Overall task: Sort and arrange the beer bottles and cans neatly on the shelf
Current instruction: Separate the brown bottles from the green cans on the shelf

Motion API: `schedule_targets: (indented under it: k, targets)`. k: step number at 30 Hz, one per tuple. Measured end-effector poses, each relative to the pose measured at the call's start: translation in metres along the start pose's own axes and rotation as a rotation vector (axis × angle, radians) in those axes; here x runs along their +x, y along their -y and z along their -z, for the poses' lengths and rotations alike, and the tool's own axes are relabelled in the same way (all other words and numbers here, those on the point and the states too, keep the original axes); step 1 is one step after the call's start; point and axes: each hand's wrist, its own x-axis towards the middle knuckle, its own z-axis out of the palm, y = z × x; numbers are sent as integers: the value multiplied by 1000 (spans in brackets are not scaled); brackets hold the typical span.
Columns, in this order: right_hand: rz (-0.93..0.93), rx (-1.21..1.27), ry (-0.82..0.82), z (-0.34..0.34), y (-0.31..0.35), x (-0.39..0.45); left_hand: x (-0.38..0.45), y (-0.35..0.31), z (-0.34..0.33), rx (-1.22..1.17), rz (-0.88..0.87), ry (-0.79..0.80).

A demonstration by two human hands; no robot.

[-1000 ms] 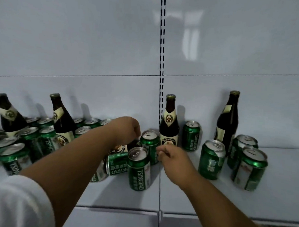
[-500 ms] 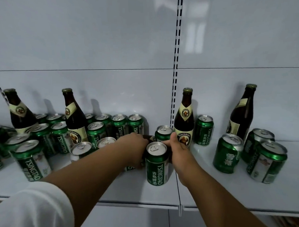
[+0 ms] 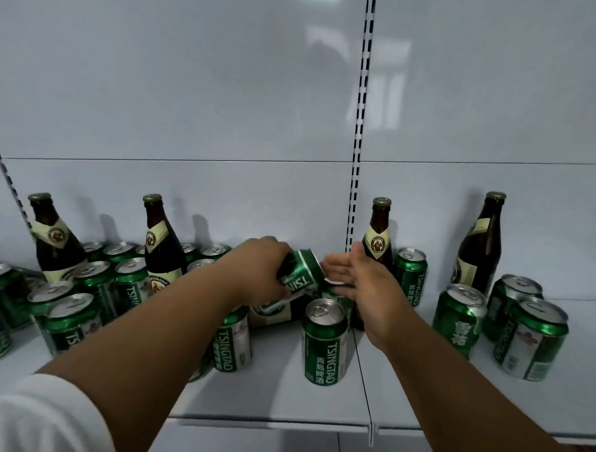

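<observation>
My left hand [image 3: 257,272] grips a green Tsingtao can [image 3: 299,272], lifted and tilted above the shelf [image 3: 282,403]. My right hand [image 3: 359,283] hovers just right of that can with its fingers spread and holds nothing. An upright green can [image 3: 325,341] stands in front of both hands. A dark bottle [image 3: 275,313] lies on its side under the lifted can, mostly hidden. Brown bottles stand at the far left [image 3: 51,240], left of centre [image 3: 161,245], behind my right hand [image 3: 378,236] and at the right [image 3: 480,247].
Several green cans crowd the left half of the shelf [image 3: 70,321]. A can [image 3: 411,275] stands beside the centre bottle and three cans [image 3: 530,342] cluster at the right. A slotted upright [image 3: 359,126] runs up the white back panel.
My left hand has picked a can up from behind the front can and tilted it. My right hand has opened and drawn back a little. The view shifted left.
</observation>
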Motion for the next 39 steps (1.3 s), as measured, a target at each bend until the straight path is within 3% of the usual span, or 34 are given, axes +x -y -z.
schedule_targets:
  k: [5,9,12,17,21,26,32,39]
  targets:
    - [201,-51,-123,1,11,-7,-13,-17,10,-411,43,-197]
    - [447,-149,-233,15,20,-22,-20,-57,2,-700,-3,-277]
    - [515,-278,-326,34,28,-33,-20,-86,-8,-842,5,-304]
    - [459,-421,-347,67,16,-42,-18,-126,-36,-872,8,-292]
    - [398,-544,-360,97,-9,-47,-15,-152,-62,-678,21,-301]
    - [493,-669,-339,118,-13,-46,-2,-173,-72,-567,74,-296]
    - [259,-837,-181,118,-20,-43,0,-182,-103,-592,222,-190]
    - [298,-989,-70,112,-29,-37,0,-195,-120,-655,361,-197]
